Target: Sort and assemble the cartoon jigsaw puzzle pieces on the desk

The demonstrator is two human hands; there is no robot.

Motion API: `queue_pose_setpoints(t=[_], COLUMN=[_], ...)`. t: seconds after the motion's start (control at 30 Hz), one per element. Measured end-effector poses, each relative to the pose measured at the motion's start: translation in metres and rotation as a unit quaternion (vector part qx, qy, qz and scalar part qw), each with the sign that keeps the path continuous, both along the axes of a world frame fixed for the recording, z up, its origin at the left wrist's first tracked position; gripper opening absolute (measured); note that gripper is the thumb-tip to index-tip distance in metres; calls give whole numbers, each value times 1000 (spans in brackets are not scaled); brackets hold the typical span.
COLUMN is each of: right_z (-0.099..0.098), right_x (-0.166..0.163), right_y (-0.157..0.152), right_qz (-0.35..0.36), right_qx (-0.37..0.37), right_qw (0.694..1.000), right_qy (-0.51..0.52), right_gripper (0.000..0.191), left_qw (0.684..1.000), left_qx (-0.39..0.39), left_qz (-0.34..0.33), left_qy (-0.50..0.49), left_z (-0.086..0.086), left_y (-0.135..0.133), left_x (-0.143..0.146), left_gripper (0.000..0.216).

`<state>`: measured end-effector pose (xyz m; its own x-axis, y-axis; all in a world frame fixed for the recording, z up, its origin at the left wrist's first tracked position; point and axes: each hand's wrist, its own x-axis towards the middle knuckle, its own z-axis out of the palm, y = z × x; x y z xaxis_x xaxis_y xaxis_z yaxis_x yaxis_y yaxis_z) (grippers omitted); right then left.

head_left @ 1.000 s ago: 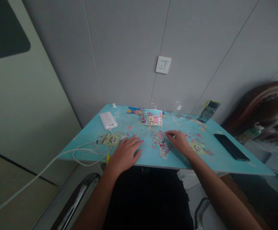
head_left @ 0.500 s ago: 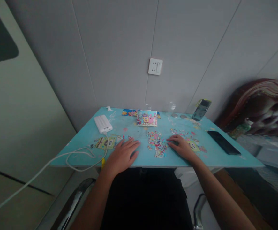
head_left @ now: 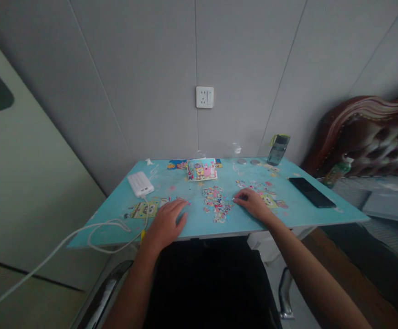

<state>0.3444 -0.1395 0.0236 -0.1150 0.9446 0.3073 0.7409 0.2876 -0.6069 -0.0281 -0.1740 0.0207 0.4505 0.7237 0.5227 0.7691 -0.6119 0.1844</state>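
Small colourful jigsaw puzzle pieces [head_left: 216, 204] lie in a loose heap on the light-blue table, between my two hands. My right hand [head_left: 253, 204] is at the heap's right edge, thumb and fingertips pinched on what looks like one small pale puzzle piece [head_left: 233, 199]. To the left of the heap, my left hand [head_left: 169, 224] rests palm down on the tabletop, fingers stretched out and nothing held. Behind the heap a cartoon picture card [head_left: 202, 169] leans upright. More pieces [head_left: 253, 185] are scattered beyond my right hand.
A white power bank [head_left: 140, 183] with a white cable [head_left: 106, 223] lies at left. At right are a black phone [head_left: 311, 192] and a water bottle [head_left: 278, 150]. The table [head_left: 192, 226] stands against a grey wall with a socket [head_left: 204, 97].
My right hand's fingertips have closed on a small piece beside the heap. The view has turned slightly to the right. My left hand still lies on the table.
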Motion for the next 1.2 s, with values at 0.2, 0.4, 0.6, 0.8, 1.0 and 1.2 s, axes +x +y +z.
queue_pose_setpoints(t=[0.2,0.4,0.6,0.8,1.0,1.2], right_z=[4,6,6,8,18,22], right_x=[4,8,7,6,-17,-56], right_y=[-1,-2,0,0,-12,-31], right_qz=[4,26,48,40,77,148], right_qx=[12,11,0,-21,-50,-62], right_qw=[1000,1000,999,999,992,979], right_qy=[4,-9,-3,30,90,126], right_gripper=[31,24,17,25,29,28], left_qw=[1000,1000,999,999,996,984], left_qx=[6,22,30,21,-15,-63], left_qz=[10,6,13,12,-30,-96], left_qy=[-3,-5,-12,-24,-81,-139], left_z=[-3,-2,-4,3,29,27], left_y=[3,0,0,-4,1,9], left_x=[0,0,-2,1,53,114], left_gripper=[37,35,33,30,33,20])
